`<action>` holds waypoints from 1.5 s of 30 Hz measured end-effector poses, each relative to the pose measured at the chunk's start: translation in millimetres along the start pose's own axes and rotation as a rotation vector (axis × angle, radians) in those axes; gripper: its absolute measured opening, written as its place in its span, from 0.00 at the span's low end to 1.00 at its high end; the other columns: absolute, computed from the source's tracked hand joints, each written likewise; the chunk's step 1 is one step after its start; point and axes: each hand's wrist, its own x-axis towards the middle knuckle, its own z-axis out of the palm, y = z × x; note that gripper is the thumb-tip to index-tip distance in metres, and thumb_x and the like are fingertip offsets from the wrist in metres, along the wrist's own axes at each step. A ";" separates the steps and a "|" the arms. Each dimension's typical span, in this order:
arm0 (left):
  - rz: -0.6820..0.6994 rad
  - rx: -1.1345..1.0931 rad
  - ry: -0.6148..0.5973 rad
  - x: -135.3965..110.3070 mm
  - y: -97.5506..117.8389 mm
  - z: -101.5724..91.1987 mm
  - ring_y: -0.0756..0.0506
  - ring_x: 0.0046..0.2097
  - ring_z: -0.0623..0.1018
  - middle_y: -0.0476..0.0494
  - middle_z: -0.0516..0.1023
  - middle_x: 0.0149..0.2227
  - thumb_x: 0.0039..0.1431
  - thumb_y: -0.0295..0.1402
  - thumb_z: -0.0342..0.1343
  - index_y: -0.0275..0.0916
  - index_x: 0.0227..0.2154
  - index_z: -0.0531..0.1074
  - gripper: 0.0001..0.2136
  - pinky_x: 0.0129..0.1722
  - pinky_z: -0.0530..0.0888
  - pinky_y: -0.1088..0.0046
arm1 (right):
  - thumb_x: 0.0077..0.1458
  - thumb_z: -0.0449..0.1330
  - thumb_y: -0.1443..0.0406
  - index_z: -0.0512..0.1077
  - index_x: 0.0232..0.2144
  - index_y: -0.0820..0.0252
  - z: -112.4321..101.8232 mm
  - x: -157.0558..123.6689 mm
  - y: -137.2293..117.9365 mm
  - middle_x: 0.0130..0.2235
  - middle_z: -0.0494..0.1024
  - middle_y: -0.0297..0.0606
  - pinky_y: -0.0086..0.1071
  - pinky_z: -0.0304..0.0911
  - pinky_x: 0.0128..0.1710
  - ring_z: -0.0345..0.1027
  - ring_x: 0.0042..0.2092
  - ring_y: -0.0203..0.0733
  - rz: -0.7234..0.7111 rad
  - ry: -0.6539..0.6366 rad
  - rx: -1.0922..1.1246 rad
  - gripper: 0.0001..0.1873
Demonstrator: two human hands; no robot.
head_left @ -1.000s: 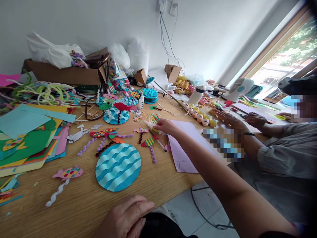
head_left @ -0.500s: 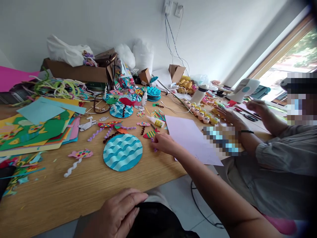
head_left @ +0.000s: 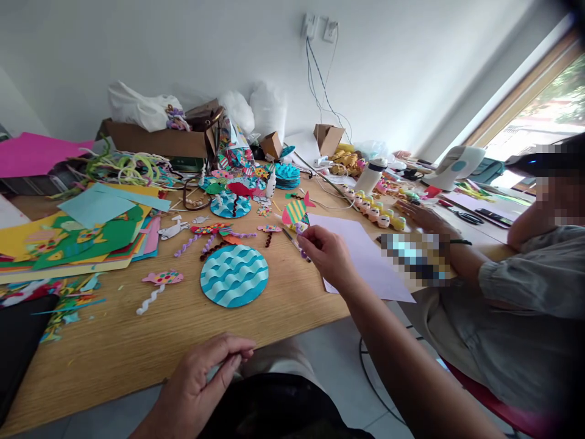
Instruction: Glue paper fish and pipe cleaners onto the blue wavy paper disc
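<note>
My right hand (head_left: pixel 326 251) pinches a striped paper fish (head_left: pixel 295 213) by its curly purple pipe-cleaner stem, holding it raised off the table. The fish is green and yellow with a pinkish-red head and tail. My left hand (head_left: pixel 208 369) rests by the table's front edge, thumb and fingers drawn together, with nothing visible in them. Between the hands lies a round blue disc (head_left: pixel 234 275) with wavy pale strips. A pink spotted fish on a white stem (head_left: pixel 163 278) lies left of it. More paper fish (head_left: pixel 211 230) with curly stems lie behind the disc.
Stacked coloured paper (head_left: pixel 98 228) and paper scraps (head_left: pixel 75 299) fill the left side. A lilac sheet (head_left: pixel 361 256) lies right of my right hand. A co-worker's hand (head_left: pixel 423 219) rests on the table at right. A white bottle (head_left: pixel 371 175) and boxes (head_left: pixel 328 139) stand behind.
My right hand has picked the striped fish up from the table and turned it tail up. My left hand's fingers have drawn closer together. The co-worker's raised hand has pulled back.
</note>
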 end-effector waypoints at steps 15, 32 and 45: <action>-0.155 -0.589 0.388 62.0 19.2 -11.5 0.52 0.31 0.70 0.50 0.73 0.31 0.46 0.37 0.62 0.40 0.33 0.73 0.11 0.29 0.68 0.80 | 0.48 0.57 0.65 0.66 0.24 0.59 61.2 -26.6 -63.8 0.22 0.68 0.29 0.25 0.54 0.25 0.60 0.25 0.30 -0.215 -0.084 0.349 0.05; -0.234 -0.660 0.349 57.0 8.4 -6.8 0.52 0.29 0.67 0.52 0.70 0.25 0.41 0.34 0.63 0.38 0.25 0.71 0.08 0.30 0.65 0.78 | 0.52 0.55 0.64 0.67 0.29 0.59 84.6 -51.8 -61.2 0.27 0.73 0.33 0.25 0.55 0.29 0.64 0.29 0.33 -0.271 -0.122 0.001 0.04; -0.262 -0.526 0.351 63.5 16.2 -18.0 0.51 0.29 0.72 0.50 0.73 0.25 0.40 0.39 0.64 0.38 0.30 0.73 0.14 0.30 0.69 0.77 | 0.46 0.59 0.67 0.66 0.22 0.62 50.1 -11.6 -60.3 0.21 0.66 0.27 0.23 0.50 0.24 0.56 0.24 0.29 -0.061 -0.345 0.329 0.06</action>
